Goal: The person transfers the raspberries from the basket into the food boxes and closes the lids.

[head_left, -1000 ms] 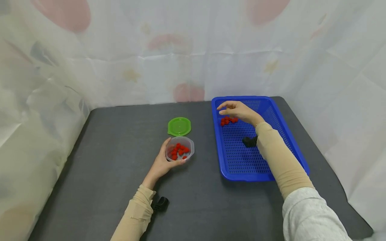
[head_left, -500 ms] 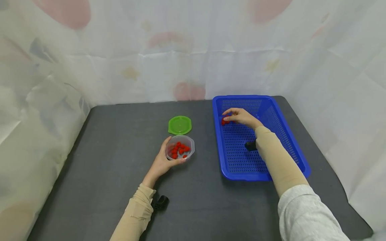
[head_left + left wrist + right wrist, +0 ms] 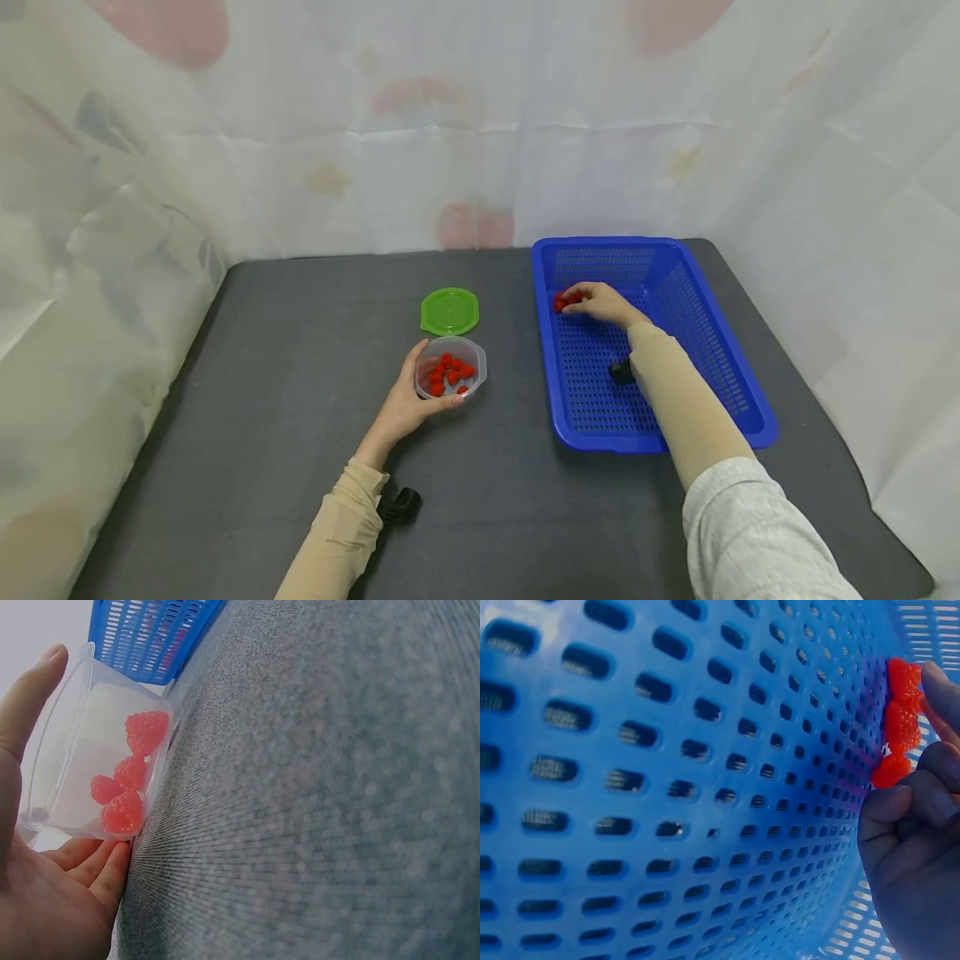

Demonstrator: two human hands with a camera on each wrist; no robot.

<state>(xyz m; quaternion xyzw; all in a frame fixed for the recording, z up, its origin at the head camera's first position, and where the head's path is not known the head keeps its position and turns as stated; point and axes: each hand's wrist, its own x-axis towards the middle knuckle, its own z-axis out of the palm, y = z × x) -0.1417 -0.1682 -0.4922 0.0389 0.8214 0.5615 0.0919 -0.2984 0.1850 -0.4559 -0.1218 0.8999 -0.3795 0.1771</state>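
My left hand (image 3: pixel 400 406) grips a clear plastic container (image 3: pixel 461 346), thumb on the near side and fingers round the far side. Several red raspberries (image 3: pixel 457 364) lie inside it; they also show through its wall in the left wrist view. My right hand (image 3: pixel 606 303) is down in the blue basket (image 3: pixel 600 442), at a small group of raspberries (image 3: pixel 559 305) by the left wall. In the right wrist view, the index finger (image 3: pixel 941 694) and thumb (image 3: pixel 885 806) stand apart around several raspberries (image 3: pixel 902 726); the other fingers are bent. The hand partly hides the group.
A green lid (image 3: pixel 450 311) lies flat just behind the container. The basket stands to the right on the dark grey table (image 3: pixel 247 400), near its back edge. White patterned curtains (image 3: pixel 420 183) enclose the table at the back and sides.
My right hand has lowered into the basket from above, down to the raspberries. The left hand keeps its grip on the container, which stays in place.
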